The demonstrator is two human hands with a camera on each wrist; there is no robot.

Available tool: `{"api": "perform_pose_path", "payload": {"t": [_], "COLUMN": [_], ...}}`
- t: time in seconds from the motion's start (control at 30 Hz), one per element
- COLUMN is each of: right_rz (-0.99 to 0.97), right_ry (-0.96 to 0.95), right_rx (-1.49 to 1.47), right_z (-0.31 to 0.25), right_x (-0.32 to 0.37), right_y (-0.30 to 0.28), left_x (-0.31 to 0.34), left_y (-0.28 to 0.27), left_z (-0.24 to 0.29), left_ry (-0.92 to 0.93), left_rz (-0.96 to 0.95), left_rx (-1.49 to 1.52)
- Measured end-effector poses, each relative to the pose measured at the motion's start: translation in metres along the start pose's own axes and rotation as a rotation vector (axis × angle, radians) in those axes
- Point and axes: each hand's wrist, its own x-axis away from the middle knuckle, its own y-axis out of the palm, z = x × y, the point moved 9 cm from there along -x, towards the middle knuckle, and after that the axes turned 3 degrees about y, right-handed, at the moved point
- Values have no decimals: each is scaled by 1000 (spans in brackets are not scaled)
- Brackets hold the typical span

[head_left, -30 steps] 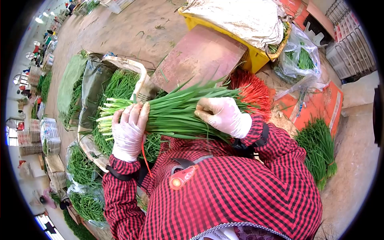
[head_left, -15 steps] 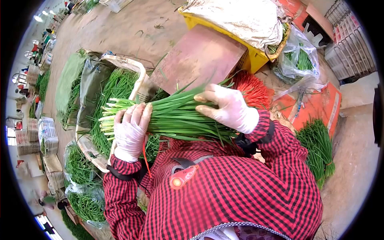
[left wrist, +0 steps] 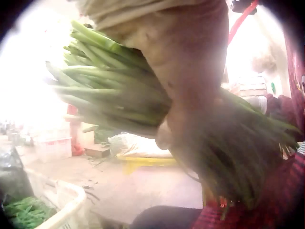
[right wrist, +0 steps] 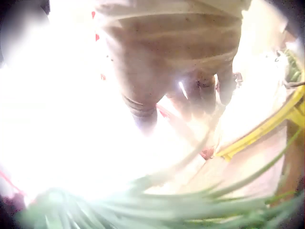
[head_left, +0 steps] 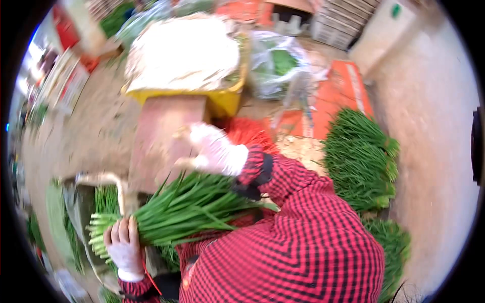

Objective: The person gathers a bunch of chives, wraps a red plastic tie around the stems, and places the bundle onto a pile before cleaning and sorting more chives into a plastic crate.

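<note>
My gloved left hand (head_left: 124, 247) wraps its fingers over a bunch of garlic chives (head_left: 187, 209) near the pale cut ends. The green leaves spread to the right, across the front of the checked sleeve and apron. A thin red strip (head_left: 151, 280) hangs by the left wrist. In the left wrist view the stems (left wrist: 100, 90) stick out past the hand. My gloved right hand (head_left: 217, 149) is beyond the leaves, thumb and fingers apart, holding nothing. The right wrist view shows its fingers (right wrist: 205, 95) hanging loosely above the blurred leaves (right wrist: 143, 212).
A pinkish board (head_left: 164, 136) lies in front of a yellow crate (head_left: 172, 94) covered by a white sack (head_left: 184, 53). Red strips (head_left: 250, 132) are piled beside it. Chive bundles (head_left: 358, 161) lie along the right; a clear plastic bag (head_left: 262, 76) and a basket rim (head_left: 121, 194) flank the work.
The head view has swung right, bringing more chive bundles into sight. My right hand has left the leaf tips and lifted away, spreading its fingers. The left hand keeps its grip on the bunch.
</note>
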Motion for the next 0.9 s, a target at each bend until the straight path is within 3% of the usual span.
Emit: {"api": "perform_pose_path", "payload": {"t": [0.03,0.07,0.1,0.13,0.17,0.2,0.27,0.3,0.33,0.4,0.5,0.57,0.7,0.8,0.87,0.9], "right_rz": [-65,-270,-81,-416,-469,-665,-676,-615,-553,-338,17,253,812,1137,1357,1374], "right_ry": [-58,-5,-208,-75,-100,27,167,232,296,469,660,912,1022,1197,1242,1304], "right_rx": [-212,-355,-345,-440,-466,-635,-876,-1019,-1162,-1045,-877,-600,-332,18,164,266], "right_z": [-22,-30,-34,-38,-42,-45,-30,-17,-5,41,128,171,249,248,231,228], "right_x": [-2,0,9,20,28,45,66,74,82,103,155,205,345,448,496,520], "right_y": [-19,-15,-6,16,36,44,71,75,72,54,10,-56,-176,-288,-355,-385], "left_x": [-9,-21,-37,-53,-65,-81,-108,-115,-130,-148,-158,-154,-110,-62,-45,-39], "left_y": [-4,-6,-11,-17,-15,-15,-15,-4,-5,-1,21,39,106,171,183,187], "left_z": [2,7,14,20,20,26,33,24,21,13,10,3,-42,-84,-90,-94], "left_ry": [51,93,145,196,233,274,354,285,166,49,34,42,-85,-252,-335,-374], "left_rz": [-16,-32,-8,11,35,73,121,193,84,52,51,64,12,-23,-44,-56], "left_rx": [-19,-56,-86,-114,-114,-138,-192,-121,13,142,260,332,511,699,747,765]}}
